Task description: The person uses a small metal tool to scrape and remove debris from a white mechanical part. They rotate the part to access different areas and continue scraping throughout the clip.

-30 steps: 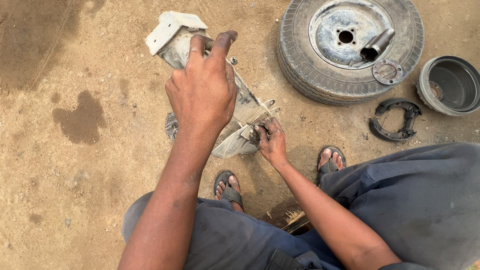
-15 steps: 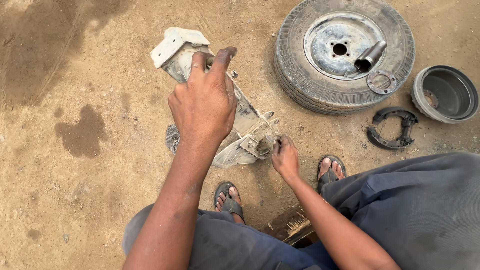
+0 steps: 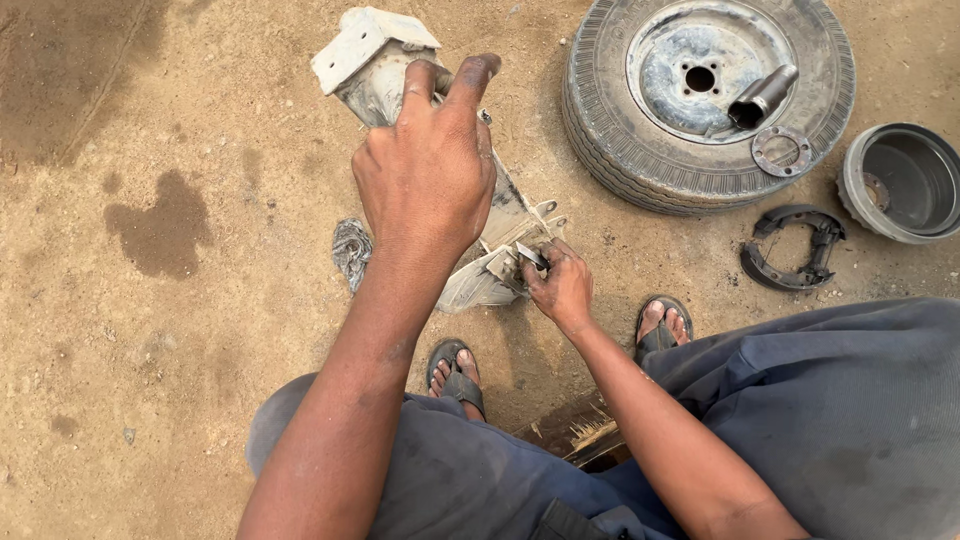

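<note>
Left grip (image 3: 428,165) clamps upper end of white metal bracket (image 3: 372,62); right grip (image 3: 560,285) pinches its lower end.

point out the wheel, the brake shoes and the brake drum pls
wheel (image 3: 700,75), head view: on the metal rim near the hub hole.
brake shoes (image 3: 795,245), head view: on the dark curved assembly lying on the dirt.
brake drum (image 3: 905,180), head view: on the inside of the open drum.
</note>
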